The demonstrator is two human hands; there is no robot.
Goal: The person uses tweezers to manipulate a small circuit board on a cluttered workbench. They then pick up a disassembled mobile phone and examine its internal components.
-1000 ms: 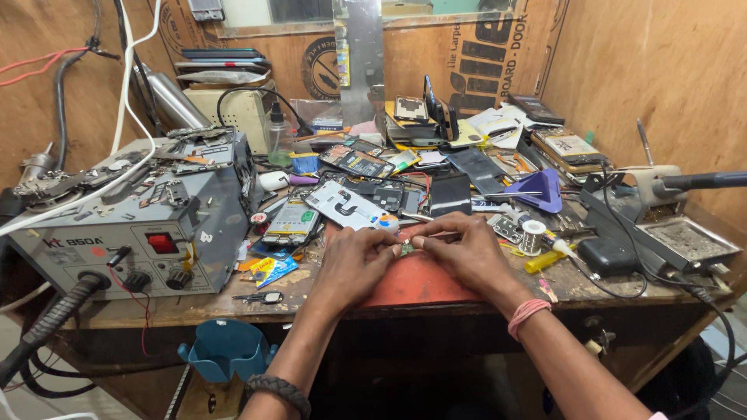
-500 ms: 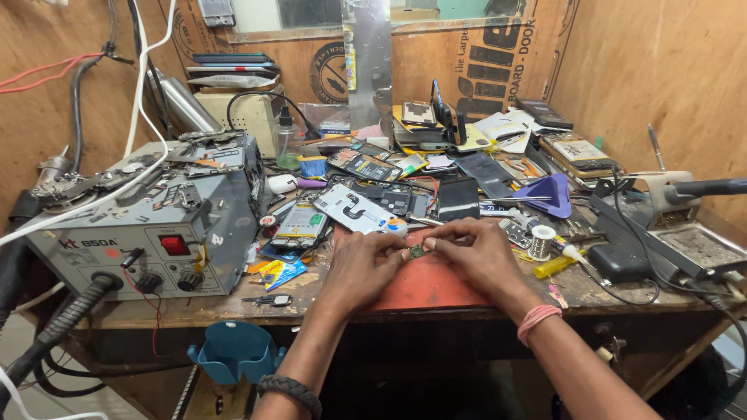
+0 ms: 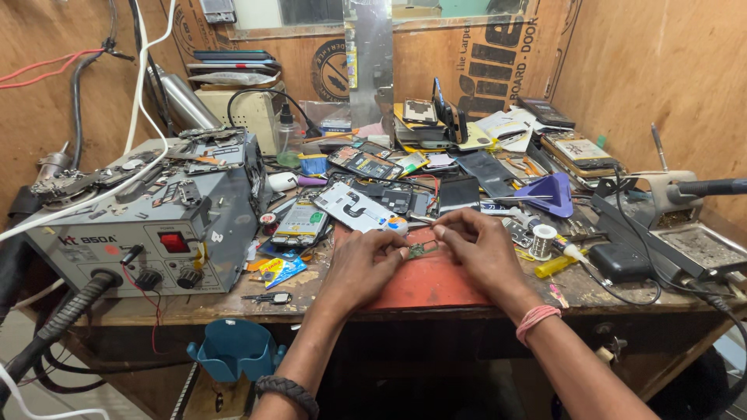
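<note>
Both hands meet over a red mat (image 3: 436,284) near the front edge of a cluttered wooden worktop (image 3: 233,307). The left hand (image 3: 359,264) has its fingers curled together, the fingertips pinching the left end of a small green circuit board (image 3: 421,250); the right hand (image 3: 484,250) pinches the board's other end between thumb and forefinger, so the board hangs between the two hands just above the mat. Whether it touches the mat cannot be told. The left wrist wears a dark braided band (image 3: 288,389), the right a pink thread band (image 3: 537,320). Left of the hands stands a grey rework station (image 3: 148,225) with a red switch and two knobs, loose parts strewn on its top. Just beyond the hands lie a white phone frame (image 3: 354,206) and an opened phone with a green-labelled battery (image 3: 299,222). To the right are a spool of solder wire (image 3: 542,241), a purple triangular tool (image 3: 554,194) and a soldering iron stand (image 3: 673,194). A teal plastic cup (image 3: 233,350) hangs below the front edge of the worktop.
</note>
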